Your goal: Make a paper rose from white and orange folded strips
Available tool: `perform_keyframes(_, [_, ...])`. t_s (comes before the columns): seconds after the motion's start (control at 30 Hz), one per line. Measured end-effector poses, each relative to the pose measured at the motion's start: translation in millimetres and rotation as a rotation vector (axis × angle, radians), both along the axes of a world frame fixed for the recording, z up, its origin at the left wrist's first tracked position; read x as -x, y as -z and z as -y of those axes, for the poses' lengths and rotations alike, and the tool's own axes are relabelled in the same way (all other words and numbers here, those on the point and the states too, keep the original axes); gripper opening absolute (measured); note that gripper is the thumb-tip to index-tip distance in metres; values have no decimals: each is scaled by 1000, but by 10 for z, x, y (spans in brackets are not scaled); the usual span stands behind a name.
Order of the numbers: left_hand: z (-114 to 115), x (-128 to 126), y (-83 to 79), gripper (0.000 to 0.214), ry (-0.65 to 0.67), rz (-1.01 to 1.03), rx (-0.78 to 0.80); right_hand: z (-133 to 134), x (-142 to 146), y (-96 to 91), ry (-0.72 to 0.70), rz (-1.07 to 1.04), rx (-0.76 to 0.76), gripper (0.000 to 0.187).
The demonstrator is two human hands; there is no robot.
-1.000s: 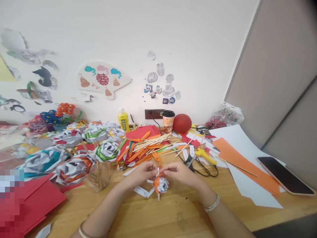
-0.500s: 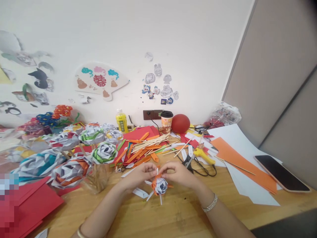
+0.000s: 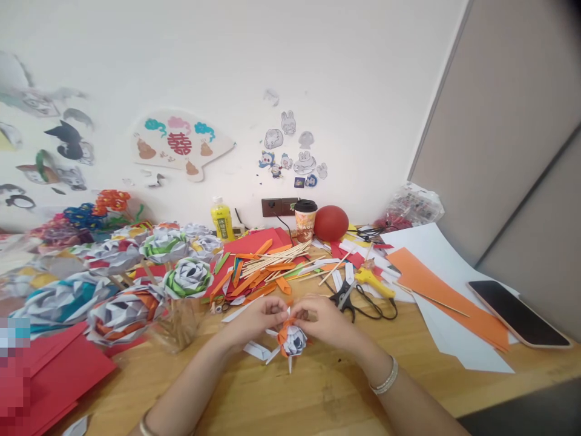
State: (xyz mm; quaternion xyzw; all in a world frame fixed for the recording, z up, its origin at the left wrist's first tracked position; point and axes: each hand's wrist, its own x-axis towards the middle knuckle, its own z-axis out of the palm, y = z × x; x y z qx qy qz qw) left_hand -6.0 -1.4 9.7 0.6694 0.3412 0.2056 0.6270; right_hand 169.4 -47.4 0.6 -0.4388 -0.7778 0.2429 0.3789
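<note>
A small paper flower, white inside with orange outer petals and white strips sticking out, is held just above the wooden table. My left hand pinches its upper left edge between thumb and fingers. On its upper right, my right hand closes thumb and fingers on the orange part. Both sets of fingertips nearly meet at the top of the flower, and the exact spot of the grip is partly hidden. Folded white paper strips lie beside my left hand. Black-handled scissors lie beyond my right hand.
Finished paper flowers crowd the left, near a clear cup of sticks. Wooden skewers and orange strips lie ahead. A yellow glue gun, white and orange sheets and a phone are on the right.
My right hand has shifted slightly left, its fingers now closer over the flower's orange edge. The flower has turned a little, and the camera view has moved slightly.
</note>
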Motion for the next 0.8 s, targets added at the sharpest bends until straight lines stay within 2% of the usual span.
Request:
perform_keyframes(0.3, [-76, 36, 13, 36, -90, 16, -50, -4, -62, -40, -106, 17, -125, 11])
perform_keyframes(0.43, [-56, 38, -13, 35, -60, 26, -57, 22, -58, -59, -49, 38, -113, 16])
perform_keyframes(0.63, [-58, 20, -4, 36, -116, 49, -75, 44, -39, -60, -114, 140, -307, 21])
perform_keyframes(0.8, [-68, 8, 46, 37, -86, 5, -80, 65, -2, -60, -63, 227, -314, 23])
